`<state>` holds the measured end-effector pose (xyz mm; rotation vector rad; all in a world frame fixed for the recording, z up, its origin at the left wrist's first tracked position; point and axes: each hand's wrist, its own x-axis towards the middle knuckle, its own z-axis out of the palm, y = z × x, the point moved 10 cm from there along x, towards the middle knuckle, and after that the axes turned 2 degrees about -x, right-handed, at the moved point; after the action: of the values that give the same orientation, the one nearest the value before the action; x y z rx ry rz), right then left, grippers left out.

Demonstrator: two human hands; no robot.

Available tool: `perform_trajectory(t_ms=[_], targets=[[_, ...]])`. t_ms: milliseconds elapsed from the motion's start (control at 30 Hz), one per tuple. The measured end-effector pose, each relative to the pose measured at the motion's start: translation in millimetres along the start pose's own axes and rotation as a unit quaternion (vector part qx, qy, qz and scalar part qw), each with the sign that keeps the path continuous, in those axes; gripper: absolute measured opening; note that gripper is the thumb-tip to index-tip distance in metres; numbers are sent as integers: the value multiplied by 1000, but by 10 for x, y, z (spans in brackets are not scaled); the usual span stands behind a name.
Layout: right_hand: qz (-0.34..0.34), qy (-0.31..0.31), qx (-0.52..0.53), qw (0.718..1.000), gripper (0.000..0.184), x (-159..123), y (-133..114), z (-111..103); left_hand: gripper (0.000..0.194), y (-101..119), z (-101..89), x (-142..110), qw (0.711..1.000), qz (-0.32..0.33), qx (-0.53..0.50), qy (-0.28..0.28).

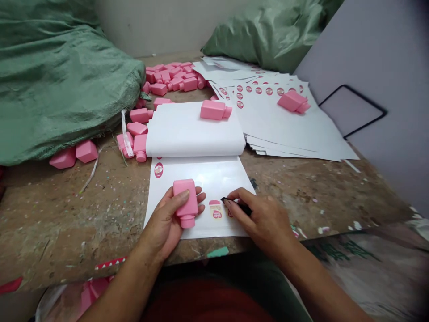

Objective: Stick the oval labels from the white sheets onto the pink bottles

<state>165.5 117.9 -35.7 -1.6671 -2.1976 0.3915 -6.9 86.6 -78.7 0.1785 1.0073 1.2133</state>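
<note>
- Left hand (167,221) closed round a pink bottle (185,202), neck toward the body; probably light, stiff, smooth plastic, best held by the flat sides
- Right hand (264,219) pinching a thin dark tool (237,204), tip at a sticker (216,211); likely flimsy, best lifted by an edge
- Both over the sticker sheet (201,179) at the table (67,214) edge; more bottles (170,78) behind

A worn brown table (67,223) bears label sheets (295,129), pink bottles (174,78) and green sacks (56,80).
</note>
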Motion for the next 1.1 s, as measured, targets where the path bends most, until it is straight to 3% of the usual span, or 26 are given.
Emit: perform_trajectory(t_ms=[233, 567, 767, 1100], targets=[[-44, 28, -62, 997, 20, 15, -128, -66, 27, -19, 8, 8, 1000, -7, 10, -2], [31, -40, 123, 991, 22, 19, 48, 31, 30, -25, 6, 6, 1000, -4, 11, -7], [-22, 24, -18, 999, 21, -20, -51, -46, 29, -14, 15, 2, 1000, -2, 9, -6], [-38, 8, 6, 999, 21, 42, -73, -13, 29, -12, 3, 2, 1000, 2, 19, -10]])
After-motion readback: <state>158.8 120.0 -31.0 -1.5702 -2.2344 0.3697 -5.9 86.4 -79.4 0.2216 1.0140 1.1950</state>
